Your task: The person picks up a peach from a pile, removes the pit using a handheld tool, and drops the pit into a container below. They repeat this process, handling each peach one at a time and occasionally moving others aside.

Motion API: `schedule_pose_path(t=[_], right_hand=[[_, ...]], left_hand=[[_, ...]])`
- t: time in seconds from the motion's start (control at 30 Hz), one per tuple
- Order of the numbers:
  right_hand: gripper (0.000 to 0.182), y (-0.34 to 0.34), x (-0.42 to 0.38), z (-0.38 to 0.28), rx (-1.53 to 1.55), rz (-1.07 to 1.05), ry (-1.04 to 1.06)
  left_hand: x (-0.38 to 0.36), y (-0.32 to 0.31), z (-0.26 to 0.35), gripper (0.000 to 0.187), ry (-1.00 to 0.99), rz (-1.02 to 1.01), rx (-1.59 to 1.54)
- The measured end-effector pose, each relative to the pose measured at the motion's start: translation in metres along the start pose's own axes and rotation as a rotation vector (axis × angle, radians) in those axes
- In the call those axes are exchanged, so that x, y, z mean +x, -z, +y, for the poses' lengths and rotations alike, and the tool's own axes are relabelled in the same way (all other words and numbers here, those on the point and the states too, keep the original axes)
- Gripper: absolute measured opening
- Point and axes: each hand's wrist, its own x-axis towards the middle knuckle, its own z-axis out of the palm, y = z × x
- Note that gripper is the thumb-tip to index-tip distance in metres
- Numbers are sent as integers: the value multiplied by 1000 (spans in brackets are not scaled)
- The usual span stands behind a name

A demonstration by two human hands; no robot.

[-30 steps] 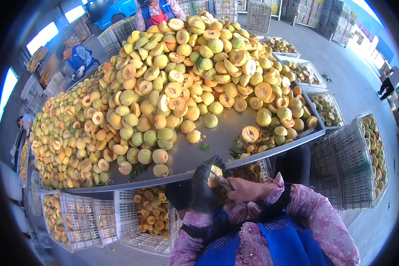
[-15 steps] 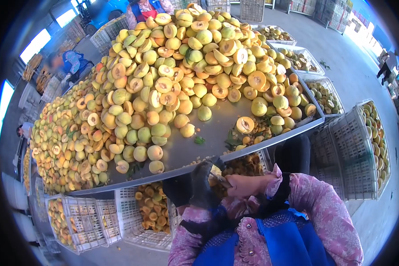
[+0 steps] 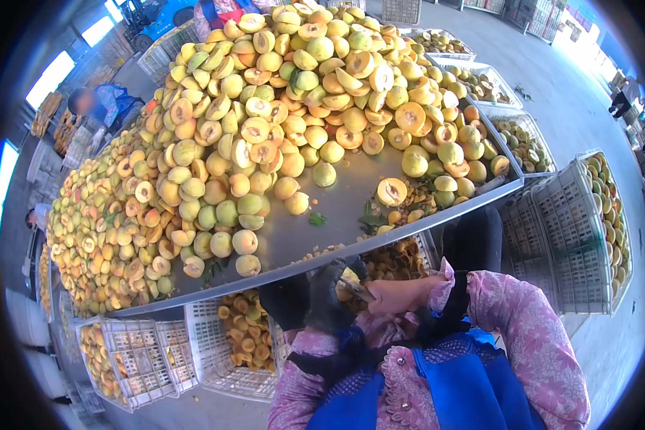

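My left hand (image 3: pixel 325 294), in a dark glove, is closed around a piece of yellow peach (image 3: pixel 349 276) below the near edge of the metal table (image 3: pixel 287 242). My bare right hand (image 3: pixel 395 295) grips a short metal tool (image 3: pixel 359 289), whose end meets the fruit; its exact kind is hard to make out. Both hands are close together in front of my chest. Beyond them, a large heap of halved yellow peaches (image 3: pixel 222 150) covers much of the table. One peach half (image 3: pixel 392 191) lies cut side up near the table's edge.
Below the table, a white crate (image 3: pixel 209 344) holds peach halves, and peach pieces (image 3: pixel 398 259) lie beneath my hands. Stacked crates (image 3: pixel 552 236) stand at the right. Another person (image 3: pixel 107 104) works at the left, and one more (image 3: pixel 229 11) is behind the heap.
The view has shifted slightly, so the heap sits a little higher and further left. My hands remain together, with the tool still at the peach piece.
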Motion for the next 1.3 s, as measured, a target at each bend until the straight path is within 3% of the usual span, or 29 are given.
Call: schedule_pose_path(t=[0.03, 0.1, 0.23, 0.33, 0.4, 0.57, 0.63, 0.67, 0.73, 0.93, 0.97, 1.0, 1.03, 1.1, 1.17, 1.23, 1.27, 1.3], right_hand=[[28, -1, 4, 4, 3, -1, 0], [31, -2, 8, 10, -372, 100, 128], [35, -1, 10, 11, -487, 49, 28], [39, -2, 21, 29, -304, 37, 107], [24, 0, 1, 3, -12, 31, 9], [10, -1, 10, 27, 365, -108, -5], [7, -6, 14, 36, 491, -199, -34], [6, -10, 12, 37, 656, -240, 52], [5, -16, 8, 37, 818, -282, 140], [10, -26, 7, 42, 616, -91, 281], [15, -26, 10, 45, 304, 155, 505], [20, -23, 10, 45, -23, 400, 711], [20, -19, 6, 44, -28, 407, 712], [29, -10, -8, 35, -137, 642, 615], [31, -6, -11, 36, -143, 670, 569], [33, 1, -2, 49, -277, 658, 343], [34, 9, 15, 71, -311, 519, 110], [34, 10, 31, 105, -305, 528, 119]], left_hand=[[1, 0, 1, 31, -27, 20, 25], [-2, -4, -11, 28, -44, -11, 37], [-7, -9, -20, 28, -96, -13, 101], [-7, -11, -19, 28, -72, 14, 89], [-8, -11, -18, 28, -67, 28, 101], [-24, -23, -36, 29, -51, 29, 107], [-48, -48, -64, 32, 240, 233, -351], [-44, -49, -55, 32, 242, 233, -351], [-29, -46, -32, 37, 666, 423, -1051], [-10, -48, -9, 36, 738, 653, -1391], [-8, -40, 1, 36, 733, 647, -1391], [-9, -27, 9, 35, 614, 497, -766], [-13, -15, 11, 34, 464, 332, -154], [-63, 13, -62, 31, 378, 746, -1007], [-64, 55, -23, 32, 387, 809, -627], [-88, 98, -32, 34, 324, 866, -361], [-97, 116, -32, 34, 414, 773, -108], [-104, 136, -33, 34, 492, 666, 147]])
